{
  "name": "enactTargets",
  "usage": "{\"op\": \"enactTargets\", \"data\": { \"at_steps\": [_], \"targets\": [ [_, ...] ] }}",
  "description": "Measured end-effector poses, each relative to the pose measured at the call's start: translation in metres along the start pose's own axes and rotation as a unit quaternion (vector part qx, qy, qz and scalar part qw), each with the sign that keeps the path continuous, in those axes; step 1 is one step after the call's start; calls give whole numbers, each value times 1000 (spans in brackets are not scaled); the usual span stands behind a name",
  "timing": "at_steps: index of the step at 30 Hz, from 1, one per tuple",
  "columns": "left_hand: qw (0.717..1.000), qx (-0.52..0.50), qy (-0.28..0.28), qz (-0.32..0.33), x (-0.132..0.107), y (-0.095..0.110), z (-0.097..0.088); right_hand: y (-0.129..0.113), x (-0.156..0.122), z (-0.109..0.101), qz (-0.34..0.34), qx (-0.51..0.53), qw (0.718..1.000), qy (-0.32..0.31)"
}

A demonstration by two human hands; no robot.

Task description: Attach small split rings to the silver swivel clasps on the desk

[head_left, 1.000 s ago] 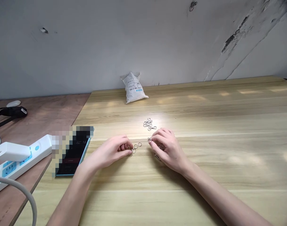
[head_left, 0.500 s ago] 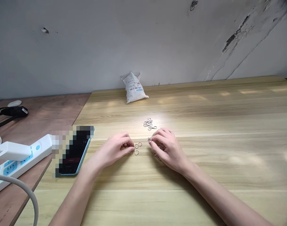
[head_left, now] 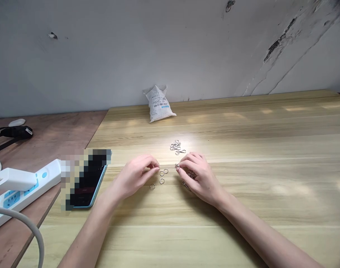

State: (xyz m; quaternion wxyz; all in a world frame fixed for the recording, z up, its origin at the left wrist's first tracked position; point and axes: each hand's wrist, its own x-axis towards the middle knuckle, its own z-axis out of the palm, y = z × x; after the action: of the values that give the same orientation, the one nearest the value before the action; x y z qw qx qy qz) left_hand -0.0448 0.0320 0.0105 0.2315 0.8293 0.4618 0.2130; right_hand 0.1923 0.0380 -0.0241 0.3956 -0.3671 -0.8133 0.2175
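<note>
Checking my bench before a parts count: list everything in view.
Round silver metal rings: four, silver, loose on the pale wooden table, between the hands.
Metal lobster clasps: several, silver, heaped beyond the hands; more beside the right hand.
Printed paper-like bag: one, white, against the wall.
Smartphone: one, black, blue-edged, partly pixelated, table's left edge.
Power strip: one, white, on the brown wooden table.
Hands: two, bare; right hand pinches a small silver metal piece; left hand holds nothing.

On the wooden table (head_left: 242, 208), four split rings (head_left: 162, 181) lie between the left hand (head_left: 133, 176) and right hand (head_left: 199, 176). Lobster clasps (head_left: 175, 146) lie behind them, and a paper bag (head_left: 158, 104) stands further back against the wall (head_left: 158, 44). Leftward, a phone (head_left: 88, 186) lies beside a power strip (head_left: 24, 184) on the neighbouring table (head_left: 60, 137).
</note>
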Motion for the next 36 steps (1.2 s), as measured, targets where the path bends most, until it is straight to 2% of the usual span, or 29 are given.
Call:
{"op": "enactTargets", "data": {
  "at_steps": [3, 7, 15, 21, 29, 36],
  "targets": [
    [998, -32, 36, 34, 2, 6, 8, -4, 0, 0, -28, 12, 1000, 2],
    [994, -92, 58, 26, 5, 15, 17, -9, -1, 1, -59, 10, 998, 14],
    [961, -239, 86, -108, 9, 28, 27, -7, -1, 1, -71, -4, 997, 4],
    [971, -202, 82, -99, 8, 31, 27, -8, -3, 2, -84, -17, 996, -17],
    [981, -155, 93, -72, 6, 31, 27, -8, -3, 0, -55, -18, 997, -46],
    [981, -154, 95, -68, 7, 33, 25, -8, -2, -1, -52, -19, 998, -41]
  ]
}}
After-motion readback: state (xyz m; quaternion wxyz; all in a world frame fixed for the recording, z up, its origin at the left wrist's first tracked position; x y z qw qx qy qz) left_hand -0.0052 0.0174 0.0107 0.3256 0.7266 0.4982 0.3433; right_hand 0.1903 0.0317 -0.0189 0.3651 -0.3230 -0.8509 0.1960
